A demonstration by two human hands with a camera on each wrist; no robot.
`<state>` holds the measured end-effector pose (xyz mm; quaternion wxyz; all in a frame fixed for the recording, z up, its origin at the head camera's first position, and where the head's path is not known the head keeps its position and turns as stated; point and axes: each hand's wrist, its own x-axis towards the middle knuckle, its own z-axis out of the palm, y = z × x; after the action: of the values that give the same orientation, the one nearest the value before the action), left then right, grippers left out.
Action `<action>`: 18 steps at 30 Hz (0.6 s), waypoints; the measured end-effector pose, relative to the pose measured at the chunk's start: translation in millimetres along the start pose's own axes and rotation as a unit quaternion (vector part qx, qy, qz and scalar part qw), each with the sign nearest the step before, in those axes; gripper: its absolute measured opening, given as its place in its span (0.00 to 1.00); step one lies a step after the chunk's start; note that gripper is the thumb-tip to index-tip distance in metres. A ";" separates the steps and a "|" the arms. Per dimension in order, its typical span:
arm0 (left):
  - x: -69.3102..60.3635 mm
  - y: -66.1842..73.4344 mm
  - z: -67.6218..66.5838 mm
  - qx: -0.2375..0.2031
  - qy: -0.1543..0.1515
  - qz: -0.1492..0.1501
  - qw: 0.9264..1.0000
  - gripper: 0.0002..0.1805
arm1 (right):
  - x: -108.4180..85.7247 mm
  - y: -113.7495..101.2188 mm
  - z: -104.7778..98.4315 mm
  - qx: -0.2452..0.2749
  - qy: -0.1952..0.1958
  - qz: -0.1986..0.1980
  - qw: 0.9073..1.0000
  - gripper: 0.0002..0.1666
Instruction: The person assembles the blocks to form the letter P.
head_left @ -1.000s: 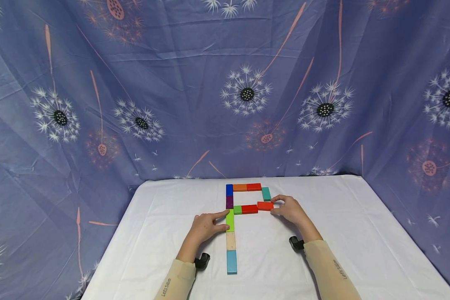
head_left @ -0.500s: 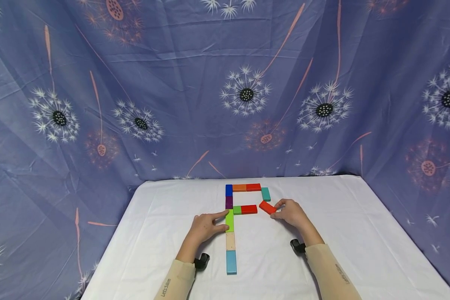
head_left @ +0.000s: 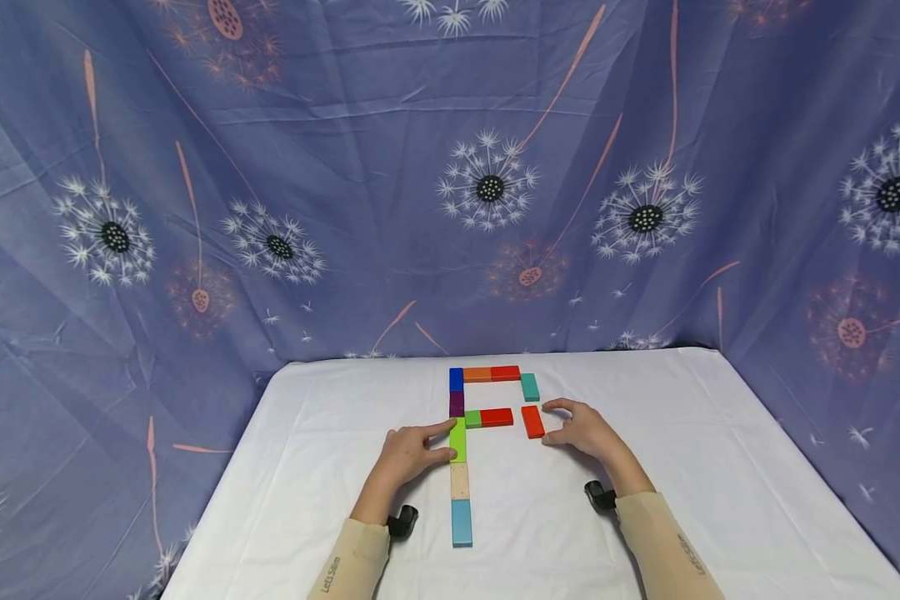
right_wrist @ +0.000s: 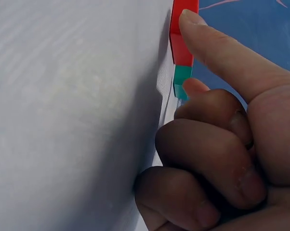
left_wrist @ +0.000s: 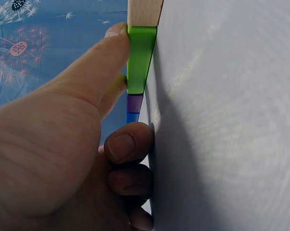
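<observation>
My left hand rests its extended thumb and index finger on the lime green block, one near each end. Its other fingers are curled under in the left wrist view, where the green block stands out. Just right of a loose red block, my right hand spreads thumb and index finger. In the right wrist view the thumb tip overlaps the red block; whether it touches is unclear. A teal block lies beyond that red one, with a small gap between.
A blue block and a purple block continue the column upward; a plain wood block and a light blue block extend it downward. Orange and red blocks form the top row. Small green and red blocks form the lower row.
The loose red block has turned from lying crosswise to nearly lengthwise below the teal block. My right thumb and index finger have spread beside it. The left hand has stayed put.
</observation>
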<state>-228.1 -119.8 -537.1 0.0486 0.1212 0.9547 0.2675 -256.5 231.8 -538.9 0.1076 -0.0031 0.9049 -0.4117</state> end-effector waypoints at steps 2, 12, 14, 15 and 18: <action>0.5 -0.1 -0.2 -0.001 0.000 -0.002 1.000 0.35 | 2.5 0.2 0.7 -0.003 -0.007 0.000 1.000 0.42; 0.5 -0.3 0.5 0.000 -0.003 -0.002 1.000 0.35 | 6.9 -3.3 3.2 -0.018 -0.030 0.006 0.999 0.42; 0.7 -0.5 0.2 0.000 -0.002 -0.001 1.000 0.35 | 6.7 -4.6 3.3 -0.022 -0.027 0.004 0.999 0.41; 0.9 -0.6 0.0 0.001 -0.002 -0.001 1.000 0.35 | 6.7 -5.2 3.4 -0.022 -0.025 0.005 0.999 0.40; 1.4 -1.3 -0.3 -0.002 -0.004 -0.003 1.000 0.35 | 6.7 -6.4 4.0 -0.027 -0.020 0.001 0.999 0.39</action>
<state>-229.8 -120.7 -537.6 0.0532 0.1191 0.9544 0.2687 -262.8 224.0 -538.0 0.1260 -0.0133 0.9136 -0.3864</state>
